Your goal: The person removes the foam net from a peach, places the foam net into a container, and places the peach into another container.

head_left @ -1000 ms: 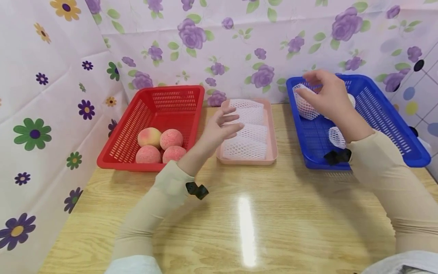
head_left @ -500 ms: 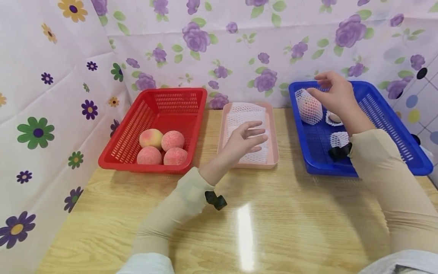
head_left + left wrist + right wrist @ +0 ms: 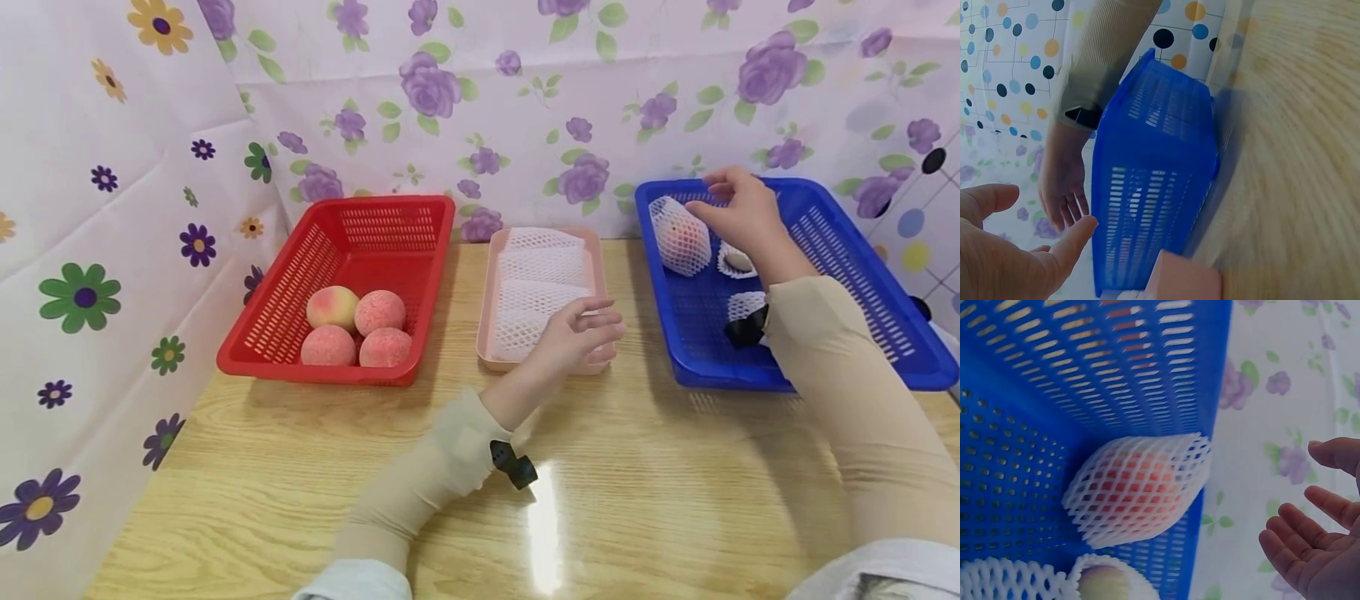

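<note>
My left hand (image 3: pixel 581 335) hovers over the front right corner of the pink tray (image 3: pixel 489 333), fingers loosely spread and holding nothing. White foam net sleeves (image 3: pixel 534 287) lie stacked in that tray. Above the blue basket (image 3: pixel 660 325) is my right hand (image 3: pixel 742 212), its fingers relaxed and nothing in them. Beside it, in the basket's back left corner, a peach in a foam net (image 3: pixel 1138 487) leans against the wall. Two more netted pieces of fruit sit near it, partly hidden by my right arm; one shows a pale end (image 3: pixel 1104 584) in the right wrist view.
A red basket (image 3: pixel 247 367) on the left holds several bare peaches (image 3: pixel 378 312) at its front. All the containers stand on a wooden table (image 3: pixel 300 467). Flowered cloth (image 3: pixel 510 108) hangs close behind them and along the left side.
My left hand has moved right and toward me, from beside the red basket across the pink tray to its front right corner. The right hand has shifted slightly right over the blue basket.
</note>
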The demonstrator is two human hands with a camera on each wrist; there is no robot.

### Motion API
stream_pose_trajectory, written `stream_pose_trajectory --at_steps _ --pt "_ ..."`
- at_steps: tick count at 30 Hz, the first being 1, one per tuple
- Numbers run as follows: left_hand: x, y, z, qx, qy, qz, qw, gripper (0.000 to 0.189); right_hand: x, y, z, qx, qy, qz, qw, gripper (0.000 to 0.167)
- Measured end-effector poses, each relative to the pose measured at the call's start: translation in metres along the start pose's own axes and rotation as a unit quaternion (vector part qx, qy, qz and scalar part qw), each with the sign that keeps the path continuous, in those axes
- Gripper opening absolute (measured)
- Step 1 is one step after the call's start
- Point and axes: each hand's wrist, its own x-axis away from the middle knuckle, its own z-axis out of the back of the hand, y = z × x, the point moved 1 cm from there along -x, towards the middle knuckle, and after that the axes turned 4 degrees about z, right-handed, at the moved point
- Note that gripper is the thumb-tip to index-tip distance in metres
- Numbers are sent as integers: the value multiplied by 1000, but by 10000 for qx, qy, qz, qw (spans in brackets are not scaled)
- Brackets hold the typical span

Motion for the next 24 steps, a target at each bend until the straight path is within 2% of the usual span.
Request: stream_pose_trajectory --at_steps 6,11,19,24 --pt "-7 -16 -15 209 -150 94 9996 46 -10 12 -7 -21 6 -44 10000 63" --pt "-13 -31 -25 420 -172 141 9989 51 -14 22 -13 -61 -172 -107 9998 66" --pt "-21 -39 -43 925 -115 146 9955 56 -21 31 -21 74 -399 -137 9991 69" --pt "-26 -44 -49 1085 -52 201 9939 59 -25 41 -25 76 -514 -111 9986 72"
